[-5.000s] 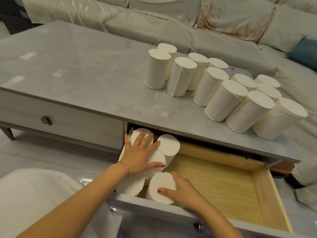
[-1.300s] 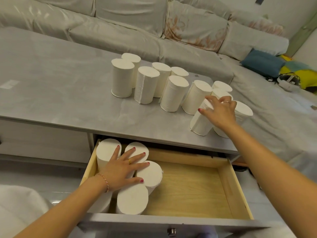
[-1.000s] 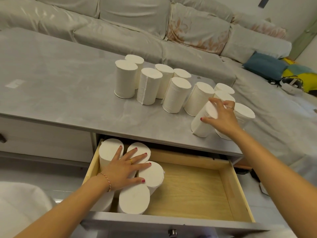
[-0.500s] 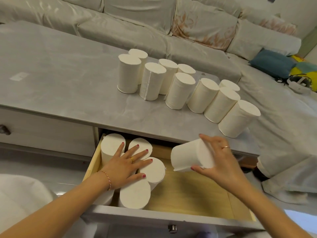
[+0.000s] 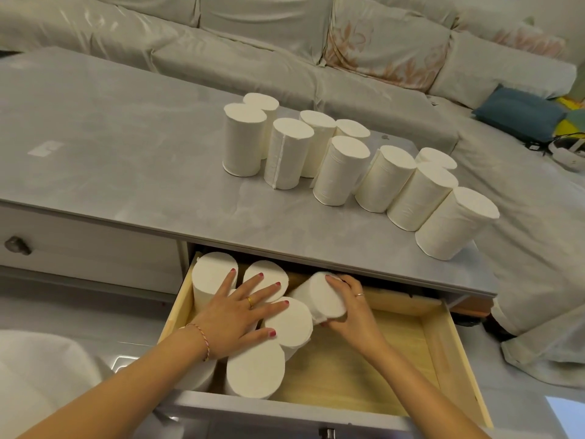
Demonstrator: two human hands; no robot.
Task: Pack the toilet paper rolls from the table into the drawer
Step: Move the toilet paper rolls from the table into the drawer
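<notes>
A grey counter (image 5: 126,172) with a marbled top carries ten upright toilet paper rolls (image 5: 335,171), white and unlabelled, clustered toward its right end; the rightmost stands close to the front right corner. Below the counter's front edge a wooden drawer (image 5: 465,369) is pulled open. Its left part holds standing rolls (image 5: 253,367) packed together, while the right half of the drawer floor is bare wood. The left hand (image 5: 235,315), fingers spread flat, presses on the tops of the packed rolls. The right hand (image 5: 351,312) has its grip closed around a tilted roll (image 5: 319,296), touching the packed group under the counter's lip. A closed drawer with a dark knob (image 5: 17,245) sits to the left. A pale sofa (image 5: 285,58) runs behind the counter.
</notes>
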